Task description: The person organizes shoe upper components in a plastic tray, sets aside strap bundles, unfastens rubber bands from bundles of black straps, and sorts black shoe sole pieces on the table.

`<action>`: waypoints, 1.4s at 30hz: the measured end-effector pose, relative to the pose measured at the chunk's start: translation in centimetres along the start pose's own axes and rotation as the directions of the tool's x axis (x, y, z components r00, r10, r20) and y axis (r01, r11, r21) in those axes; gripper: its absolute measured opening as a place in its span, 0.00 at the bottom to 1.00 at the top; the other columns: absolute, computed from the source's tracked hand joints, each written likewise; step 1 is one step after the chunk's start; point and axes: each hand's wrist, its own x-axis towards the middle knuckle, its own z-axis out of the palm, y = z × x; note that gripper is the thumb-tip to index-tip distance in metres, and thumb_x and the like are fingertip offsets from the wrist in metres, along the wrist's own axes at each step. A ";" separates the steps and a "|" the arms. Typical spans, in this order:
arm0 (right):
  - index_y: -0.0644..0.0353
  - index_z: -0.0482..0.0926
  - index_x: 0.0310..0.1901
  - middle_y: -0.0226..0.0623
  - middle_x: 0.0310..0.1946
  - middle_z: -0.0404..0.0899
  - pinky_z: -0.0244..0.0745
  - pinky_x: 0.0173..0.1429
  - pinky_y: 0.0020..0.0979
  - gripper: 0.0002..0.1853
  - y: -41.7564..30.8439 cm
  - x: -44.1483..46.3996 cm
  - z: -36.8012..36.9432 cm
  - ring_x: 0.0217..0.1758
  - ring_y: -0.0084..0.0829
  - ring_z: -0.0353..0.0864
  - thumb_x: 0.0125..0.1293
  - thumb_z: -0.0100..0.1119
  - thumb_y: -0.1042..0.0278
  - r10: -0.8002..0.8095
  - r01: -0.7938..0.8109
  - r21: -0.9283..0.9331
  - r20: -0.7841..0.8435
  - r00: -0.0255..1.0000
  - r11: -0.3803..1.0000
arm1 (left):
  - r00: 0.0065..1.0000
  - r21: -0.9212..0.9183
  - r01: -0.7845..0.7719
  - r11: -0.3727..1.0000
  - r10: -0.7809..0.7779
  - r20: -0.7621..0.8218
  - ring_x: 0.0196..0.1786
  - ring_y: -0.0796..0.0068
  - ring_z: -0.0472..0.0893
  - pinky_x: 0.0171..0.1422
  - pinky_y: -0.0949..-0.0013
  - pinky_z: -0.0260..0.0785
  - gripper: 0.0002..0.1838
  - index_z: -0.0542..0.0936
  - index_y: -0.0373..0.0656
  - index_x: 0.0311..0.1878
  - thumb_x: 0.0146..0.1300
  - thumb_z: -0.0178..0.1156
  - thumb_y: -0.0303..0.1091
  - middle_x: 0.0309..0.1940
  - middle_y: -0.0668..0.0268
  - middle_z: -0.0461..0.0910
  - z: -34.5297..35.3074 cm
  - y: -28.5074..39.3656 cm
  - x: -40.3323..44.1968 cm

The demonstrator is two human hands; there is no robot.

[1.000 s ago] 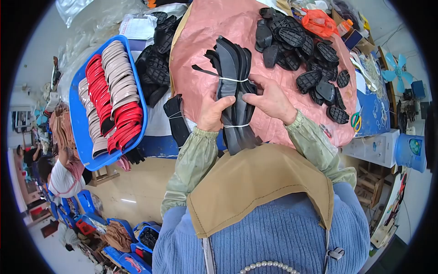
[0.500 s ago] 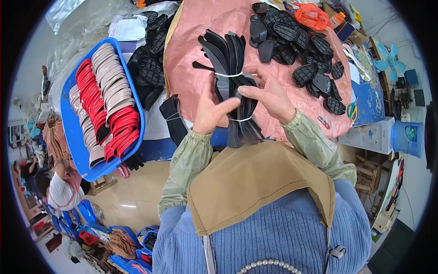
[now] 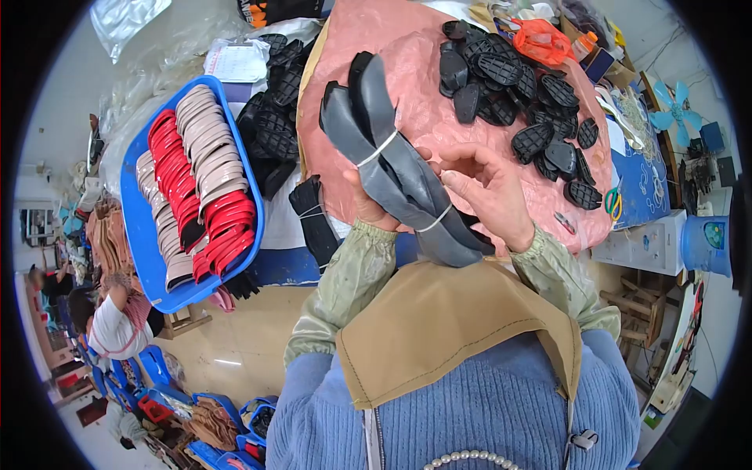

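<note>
A bundle of long black strips, tied by two white bands, lies tilted across my left hand. That hand wraps it from beneath, its fingers mostly hidden behind the strips. My right hand is at the bundle's right side, with thumb and bent fingers apart and nothing visible between them. Under the bundle spreads a pink sheet. A smaller tied black bundle rests left of my left sleeve.
A blue tray of red and beige curved pieces stands at left. Black soles are heaped at the upper right, more beside the tray. Scissors lie at the right edge. A person is at far left.
The bundle has turned over, showing smoother grey-black faces, and its top now leans left. My left hand has moved under it; my right hand has drawn off to the right.
</note>
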 end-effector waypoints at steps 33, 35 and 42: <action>0.57 0.69 0.53 0.35 0.45 0.77 0.72 0.46 0.25 0.29 8.5 2.2 -1.6 0.40 0.24 0.77 0.66 0.38 0.40 0.155 -0.180 0.735 0.103 0.983 0.654 | 0.914 0.508 0.326 0.797 -0.128 -0.386 0.52 0.74 0.71 0.56 0.71 0.62 0.23 0.64 0.38 0.61 0.66 0.49 0.38 0.54 0.60 0.69 -1.1 -0.5 -0.3; 0.57 0.70 0.52 0.34 0.43 0.77 0.73 0.44 0.25 0.30 8.5 1.8 -1.0 0.38 0.23 0.77 0.66 0.36 0.38 0.185 -0.191 0.729 0.090 0.979 0.657 | 0.897 0.377 0.360 0.853 -0.205 -0.392 0.52 0.74 0.71 0.56 0.71 0.62 0.22 0.64 0.38 0.61 0.66 0.48 0.38 0.55 0.61 0.69 -1.1 -0.9 -0.7; 0.58 0.65 0.58 0.34 0.48 0.74 0.70 0.48 0.23 0.26 7.5 1.7 -1.0 0.44 0.22 0.74 0.67 0.44 0.48 0.190 -0.146 0.592 -0.012 0.982 0.793 | 0.915 0.522 0.323 0.790 -0.118 -0.386 0.53 0.73 0.70 0.57 0.72 0.62 0.24 0.61 0.38 0.63 0.66 0.49 0.37 0.53 0.61 0.70 0.1 -1.6 -0.7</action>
